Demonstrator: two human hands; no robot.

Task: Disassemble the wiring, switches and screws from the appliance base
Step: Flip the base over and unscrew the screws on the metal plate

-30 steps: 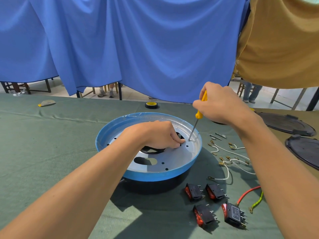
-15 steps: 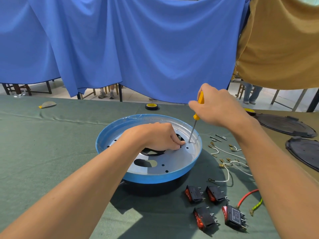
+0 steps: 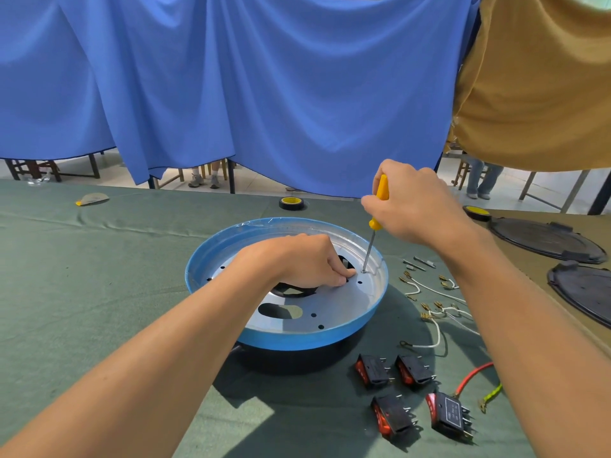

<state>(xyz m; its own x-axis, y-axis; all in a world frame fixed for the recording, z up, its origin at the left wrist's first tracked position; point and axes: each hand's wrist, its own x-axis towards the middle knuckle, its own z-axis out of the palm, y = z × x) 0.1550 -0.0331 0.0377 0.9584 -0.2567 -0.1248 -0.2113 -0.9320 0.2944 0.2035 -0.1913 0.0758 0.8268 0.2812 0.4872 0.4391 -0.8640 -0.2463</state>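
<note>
Centre of the green table (image 3: 99, 292): the left hand (image 3: 297, 262) rests curled fingertips on the appliance base (image 3: 297, 340); whether they pinch anything cannot be told. The right hand (image 3: 416, 206) is clamped on a yellow screwdriver (image 3: 373, 226), its tip on the plate near the rim. Loose wires (image 3: 429, 292) and switches (image 3: 413, 370) lie to the right.

Site: makeshift workshop hall. You stand at a counter (image 3: 99, 292) draped in green cloth; a blue curtain (image 3: 264, 94) hangs behind it, wooden chairs (image 3: 33, 166) beyond. Tape roll (image 3: 291, 203), loose switches (image 3: 373, 370) and wires (image 3: 437, 333) lie out.
</note>
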